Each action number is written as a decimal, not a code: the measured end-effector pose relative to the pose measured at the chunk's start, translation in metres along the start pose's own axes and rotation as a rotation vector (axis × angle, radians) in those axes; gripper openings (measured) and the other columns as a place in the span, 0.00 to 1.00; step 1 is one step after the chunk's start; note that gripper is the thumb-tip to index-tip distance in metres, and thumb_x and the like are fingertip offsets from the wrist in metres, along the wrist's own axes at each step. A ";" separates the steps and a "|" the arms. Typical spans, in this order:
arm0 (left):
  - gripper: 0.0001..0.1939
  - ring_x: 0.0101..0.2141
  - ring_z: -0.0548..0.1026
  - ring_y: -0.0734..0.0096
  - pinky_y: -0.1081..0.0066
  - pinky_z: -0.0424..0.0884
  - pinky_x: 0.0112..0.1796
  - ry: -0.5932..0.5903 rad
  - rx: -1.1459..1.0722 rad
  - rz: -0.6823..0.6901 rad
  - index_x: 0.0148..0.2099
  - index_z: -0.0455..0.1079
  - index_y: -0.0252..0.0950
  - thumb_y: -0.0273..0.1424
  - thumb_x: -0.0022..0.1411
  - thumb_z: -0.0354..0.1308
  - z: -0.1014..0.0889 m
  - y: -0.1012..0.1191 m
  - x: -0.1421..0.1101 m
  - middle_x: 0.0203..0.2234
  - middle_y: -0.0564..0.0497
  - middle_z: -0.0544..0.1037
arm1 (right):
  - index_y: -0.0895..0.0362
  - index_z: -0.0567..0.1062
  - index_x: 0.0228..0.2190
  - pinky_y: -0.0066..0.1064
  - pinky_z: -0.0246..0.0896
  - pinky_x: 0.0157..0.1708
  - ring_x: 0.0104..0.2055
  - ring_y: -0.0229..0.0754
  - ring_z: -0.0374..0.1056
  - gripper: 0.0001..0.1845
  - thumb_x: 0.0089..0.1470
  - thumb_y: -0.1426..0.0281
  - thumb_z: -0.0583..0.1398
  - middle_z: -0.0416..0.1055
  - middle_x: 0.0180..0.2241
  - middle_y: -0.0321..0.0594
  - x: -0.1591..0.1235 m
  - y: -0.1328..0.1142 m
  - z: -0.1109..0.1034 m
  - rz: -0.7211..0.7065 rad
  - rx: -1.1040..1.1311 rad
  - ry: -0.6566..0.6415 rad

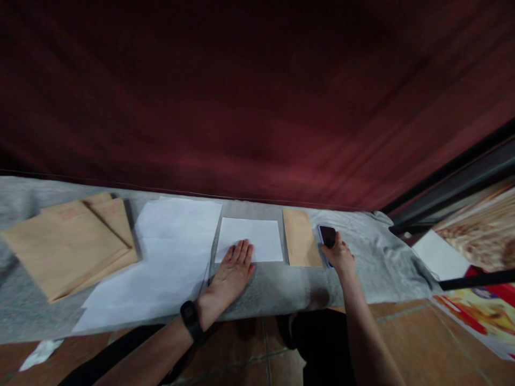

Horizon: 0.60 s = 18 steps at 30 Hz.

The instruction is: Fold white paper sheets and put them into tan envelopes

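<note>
My left hand (237, 268), with a dark watch on its wrist, lies flat with fingers stretched out on the lower part of a white sheet of paper (261, 238). My right hand (340, 254) is closed round a smartphone (327, 236) with a dark screen and a light purple case; the phone lies on the grey cloth. Between the white sheet and the phone is a small brown envelope (301, 238). Left of my left hand, larger white sheets (169, 257) lie in an overlapping stack.
Large brown envelopes (76, 241) overlap at the far left of the grey cloth (378, 257). A dark red curtain (257, 107) hangs behind. To the right are a dark metal frame (454, 179) and a colourful printed box (483, 316) by the tiled floor (410, 343).
</note>
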<state>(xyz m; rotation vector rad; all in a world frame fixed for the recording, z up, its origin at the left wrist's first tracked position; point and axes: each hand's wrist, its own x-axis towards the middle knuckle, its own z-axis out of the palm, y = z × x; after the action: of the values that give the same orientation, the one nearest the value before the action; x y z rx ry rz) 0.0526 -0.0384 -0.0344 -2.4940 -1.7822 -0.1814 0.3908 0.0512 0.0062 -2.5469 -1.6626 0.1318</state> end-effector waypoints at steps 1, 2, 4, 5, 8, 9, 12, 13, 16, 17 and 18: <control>0.28 0.66 0.61 0.53 0.53 0.58 0.63 -0.012 0.007 0.002 0.68 0.60 0.28 0.34 0.70 0.43 -0.001 0.000 0.000 0.67 0.35 0.61 | 0.59 0.51 0.69 0.53 0.57 0.58 0.62 0.60 0.62 0.41 0.60 0.56 0.55 0.65 0.60 0.59 -0.003 -0.005 0.003 -0.037 -0.005 0.069; 0.28 0.66 0.61 0.53 0.53 0.59 0.63 -0.022 0.015 0.003 0.68 0.60 0.27 0.34 0.70 0.43 -0.002 0.000 0.000 0.67 0.35 0.61 | 0.60 0.52 0.68 0.54 0.53 0.61 0.65 0.60 0.58 0.40 0.61 0.57 0.54 0.61 0.63 0.60 -0.006 -0.012 0.007 -0.095 -0.002 0.140; 0.27 0.66 0.60 0.53 0.54 0.59 0.63 -0.023 0.029 0.008 0.67 0.60 0.28 0.33 0.70 0.43 -0.003 0.001 0.000 0.67 0.35 0.61 | 0.61 0.56 0.67 0.52 0.49 0.64 0.69 0.58 0.52 0.36 0.64 0.57 0.51 0.55 0.67 0.58 -0.014 -0.031 0.016 -0.281 0.040 0.210; 0.27 0.66 0.60 0.53 0.53 0.59 0.63 -0.018 0.034 0.010 0.67 0.60 0.29 0.33 0.70 0.43 -0.004 0.001 0.000 0.67 0.35 0.61 | 0.59 0.57 0.66 0.51 0.48 0.64 0.69 0.56 0.50 0.34 0.64 0.57 0.50 0.54 0.68 0.55 -0.019 -0.041 0.021 -0.386 0.067 0.201; 0.27 0.66 0.61 0.52 0.52 0.58 0.63 -0.010 0.038 0.004 0.67 0.61 0.31 0.33 0.71 0.43 -0.007 0.003 -0.002 0.67 0.35 0.61 | 0.52 0.60 0.66 0.53 0.45 0.65 0.71 0.54 0.46 0.30 0.66 0.59 0.50 0.50 0.70 0.47 -0.035 -0.070 0.036 -0.669 0.105 0.132; 0.26 0.66 0.61 0.52 0.52 0.58 0.63 -0.011 0.033 0.002 0.67 0.61 0.31 0.33 0.71 0.43 -0.008 0.004 -0.002 0.67 0.35 0.61 | 0.50 0.61 0.65 0.55 0.43 0.66 0.72 0.55 0.45 0.29 0.66 0.60 0.50 0.49 0.71 0.45 -0.040 -0.077 0.040 -0.723 0.103 0.110; 0.27 0.67 0.59 0.51 0.50 0.55 0.64 -0.017 -0.007 0.003 0.68 0.59 0.32 0.33 0.71 0.43 -0.011 0.006 -0.004 0.68 0.34 0.60 | 0.48 0.66 0.62 0.58 0.39 0.66 0.72 0.55 0.43 0.26 0.66 0.61 0.51 0.49 0.71 0.42 -0.050 -0.085 0.048 -0.742 0.065 0.068; 0.27 0.67 0.58 0.52 0.50 0.55 0.64 -0.022 -0.022 0.001 0.69 0.59 0.32 0.33 0.71 0.42 -0.012 0.007 -0.004 0.68 0.35 0.60 | 0.49 0.68 0.61 0.58 0.39 0.66 0.72 0.55 0.43 0.25 0.66 0.61 0.51 0.50 0.71 0.42 -0.050 -0.085 0.049 -0.718 0.044 0.061; 0.27 0.68 0.57 0.51 0.50 0.54 0.64 -0.040 -0.047 -0.005 0.69 0.58 0.31 0.33 0.72 0.42 -0.015 0.007 -0.005 0.68 0.34 0.59 | 0.51 0.68 0.61 0.54 0.41 0.66 0.71 0.53 0.47 0.25 0.67 0.61 0.50 0.53 0.70 0.45 -0.049 -0.081 0.049 -0.640 -0.020 0.067; 0.27 0.68 0.57 0.51 0.50 0.53 0.64 -0.043 -0.051 -0.002 0.69 0.58 0.31 0.33 0.72 0.41 -0.015 0.007 -0.005 0.68 0.33 0.59 | 0.52 0.68 0.61 0.54 0.42 0.66 0.70 0.53 0.48 0.25 0.67 0.61 0.50 0.54 0.69 0.47 -0.047 -0.079 0.048 -0.622 -0.034 0.072; 0.27 0.68 0.57 0.50 0.50 0.53 0.64 -0.044 -0.054 0.001 0.69 0.58 0.30 0.33 0.72 0.41 -0.016 0.007 -0.006 0.68 0.33 0.59 | 0.52 0.68 0.61 0.53 0.42 0.66 0.70 0.53 0.49 0.25 0.67 0.61 0.50 0.55 0.69 0.48 -0.046 -0.077 0.048 -0.608 -0.041 0.075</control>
<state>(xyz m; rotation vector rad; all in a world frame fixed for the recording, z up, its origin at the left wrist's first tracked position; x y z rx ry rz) 0.0567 -0.0479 -0.0194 -2.5553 -1.8170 -0.1782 0.2964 0.0415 -0.0302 -1.9222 -2.3240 -0.0457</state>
